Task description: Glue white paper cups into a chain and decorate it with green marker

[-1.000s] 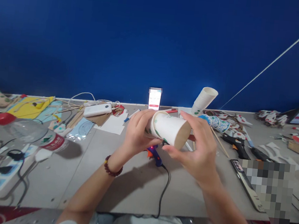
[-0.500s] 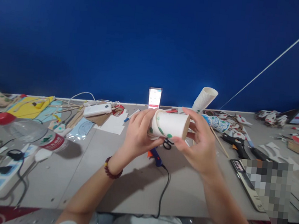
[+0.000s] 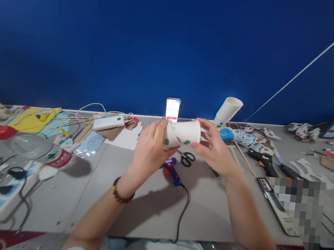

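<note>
A white paper cup [image 3: 186, 132] with green leaf prints lies sideways in the air between my hands. A slanted paper edge crosses its left part, where another layer seems to wrap round it. My left hand [image 3: 150, 143] is closed round the left end and hides it. At the right end, the thumb and fingertips of my right hand [image 3: 216, 148] pinch the cup's edge. Below the cup, a blue glue gun [image 3: 174, 171] and black-handled scissors [image 3: 187, 159] rest on the table.
A stack of paper cups [image 3: 230, 109] leans at the back, near blue-patterned cups [image 3: 241, 137]. Farther right are a black glue gun [image 3: 263, 161] and a phone [image 3: 277, 208]. On the left lie a plastic bottle [image 3: 36, 149] and a power strip [image 3: 13, 192]. A lit phone [image 3: 172, 110] stands behind.
The cup has shifted left and turned so its right end no longer faces me as much. Both hands have moved slightly left with it, uncovering more of the scissors and blue glue gun.
</note>
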Action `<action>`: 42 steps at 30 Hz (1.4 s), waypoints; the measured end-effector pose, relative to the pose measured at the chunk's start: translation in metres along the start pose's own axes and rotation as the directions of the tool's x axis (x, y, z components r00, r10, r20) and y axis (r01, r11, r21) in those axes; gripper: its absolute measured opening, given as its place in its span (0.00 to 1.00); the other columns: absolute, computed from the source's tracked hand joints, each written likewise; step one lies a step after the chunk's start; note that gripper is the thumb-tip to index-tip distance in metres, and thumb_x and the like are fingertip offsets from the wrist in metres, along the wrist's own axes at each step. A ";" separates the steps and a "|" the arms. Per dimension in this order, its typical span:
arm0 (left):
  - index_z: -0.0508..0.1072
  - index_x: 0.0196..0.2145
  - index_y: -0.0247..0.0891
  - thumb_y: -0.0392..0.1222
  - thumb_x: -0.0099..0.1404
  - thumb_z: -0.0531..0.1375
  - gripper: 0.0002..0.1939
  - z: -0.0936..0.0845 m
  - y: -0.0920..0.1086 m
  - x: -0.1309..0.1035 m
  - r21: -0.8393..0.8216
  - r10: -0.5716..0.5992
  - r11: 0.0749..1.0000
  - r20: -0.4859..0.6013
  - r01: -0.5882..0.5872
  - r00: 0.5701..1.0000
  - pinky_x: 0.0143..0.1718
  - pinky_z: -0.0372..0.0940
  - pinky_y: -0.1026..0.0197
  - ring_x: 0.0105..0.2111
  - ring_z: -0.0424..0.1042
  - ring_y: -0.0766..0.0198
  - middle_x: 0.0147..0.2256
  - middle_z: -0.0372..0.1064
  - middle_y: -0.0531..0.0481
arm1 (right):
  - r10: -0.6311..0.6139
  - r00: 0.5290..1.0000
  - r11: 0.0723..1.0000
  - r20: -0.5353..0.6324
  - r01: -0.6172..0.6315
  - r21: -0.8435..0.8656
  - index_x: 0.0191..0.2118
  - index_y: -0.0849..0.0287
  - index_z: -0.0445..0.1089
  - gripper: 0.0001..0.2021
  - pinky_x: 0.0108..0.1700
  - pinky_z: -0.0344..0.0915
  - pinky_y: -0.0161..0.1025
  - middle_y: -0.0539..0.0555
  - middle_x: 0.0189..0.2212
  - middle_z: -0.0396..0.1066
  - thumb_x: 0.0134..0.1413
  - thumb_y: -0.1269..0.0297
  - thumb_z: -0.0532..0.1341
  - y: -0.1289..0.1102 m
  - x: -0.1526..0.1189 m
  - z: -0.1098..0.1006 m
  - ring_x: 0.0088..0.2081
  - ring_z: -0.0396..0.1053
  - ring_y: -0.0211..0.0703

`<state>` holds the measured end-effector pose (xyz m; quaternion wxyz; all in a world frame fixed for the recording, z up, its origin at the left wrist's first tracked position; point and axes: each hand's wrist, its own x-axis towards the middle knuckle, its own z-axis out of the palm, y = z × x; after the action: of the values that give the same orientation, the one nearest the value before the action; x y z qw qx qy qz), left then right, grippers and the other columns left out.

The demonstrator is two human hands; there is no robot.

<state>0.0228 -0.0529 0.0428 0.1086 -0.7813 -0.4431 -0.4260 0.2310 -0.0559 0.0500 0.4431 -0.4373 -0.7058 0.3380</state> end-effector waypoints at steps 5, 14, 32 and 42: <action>0.62 0.53 0.36 0.44 0.53 0.69 0.33 0.004 -0.007 0.001 0.003 -0.043 0.999 -0.026 0.043 0.999 0.40 0.68 0.49 0.44 0.72 0.46 0.44 0.70 0.37 | -0.063 0.995 0.994 -0.077 0.056 -0.092 0.58 0.49 0.59 0.33 0.55 0.69 0.56 0.59 0.62 0.57 0.48 0.54 0.69 0.002 0.005 0.005 0.61 0.62 0.55; 0.63 0.51 0.37 0.47 0.53 0.68 0.31 0.006 -0.012 0.000 -0.099 -0.128 0.986 0.091 0.137 0.988 0.36 0.66 0.54 0.41 0.71 0.51 0.42 0.70 0.41 | -0.188 0.982 0.938 -0.020 0.174 -0.300 0.46 0.51 0.73 0.12 0.61 0.62 0.59 0.56 0.62 0.60 0.54 0.61 0.65 0.019 0.011 0.013 0.60 0.63 0.55; 0.69 0.43 0.38 0.49 0.52 0.68 0.23 0.006 -0.006 0.003 -0.370 -0.296 0.854 0.231 0.365 0.927 0.30 0.65 0.60 0.33 0.72 0.59 0.35 0.74 0.47 | -0.272 0.962 0.902 -0.014 0.250 -0.353 0.38 0.52 0.73 0.05 0.62 0.62 0.62 0.55 0.60 0.60 0.55 0.65 0.62 0.008 0.008 0.010 0.61 0.61 0.54; 0.70 0.43 0.38 0.55 0.54 0.67 0.24 0.006 -0.007 0.003 -0.447 -0.297 0.787 0.329 0.425 0.896 0.28 0.64 0.61 0.32 0.71 0.61 0.35 0.73 0.47 | -0.283 0.959 0.905 -0.032 0.255 -0.340 0.38 0.53 0.74 0.05 0.63 0.60 0.62 0.54 0.62 0.58 0.55 0.63 0.62 0.006 0.007 0.010 0.64 0.58 0.55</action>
<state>0.0211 -0.0437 0.0399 -0.2397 -0.7273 -0.4669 -0.4423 0.2223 -0.0479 0.0438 0.4334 -0.4175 -0.7877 0.1317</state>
